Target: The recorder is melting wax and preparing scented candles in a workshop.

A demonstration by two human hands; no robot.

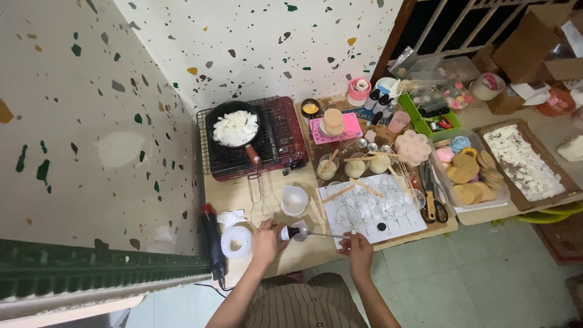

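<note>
Head view looks down on a low wooden table (285,258). Left hand (267,242) curls around a small white dropper bottle (290,232), tipped on its side at the table's front edge. Right hand (357,246) pinches the end of a thin metal spoon (322,234) whose bowl seems to meet the bottle's mouth. Just behind stand a white measuring cup (294,200) and a paper sheet (370,209) carrying clear glass jars (371,209).

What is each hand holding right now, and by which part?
The left hand grips a small dark bottle around its body. The right hand pinches the handle end of a thin metal spoon, whose bowl sits at the bottle's mouth.
</note>
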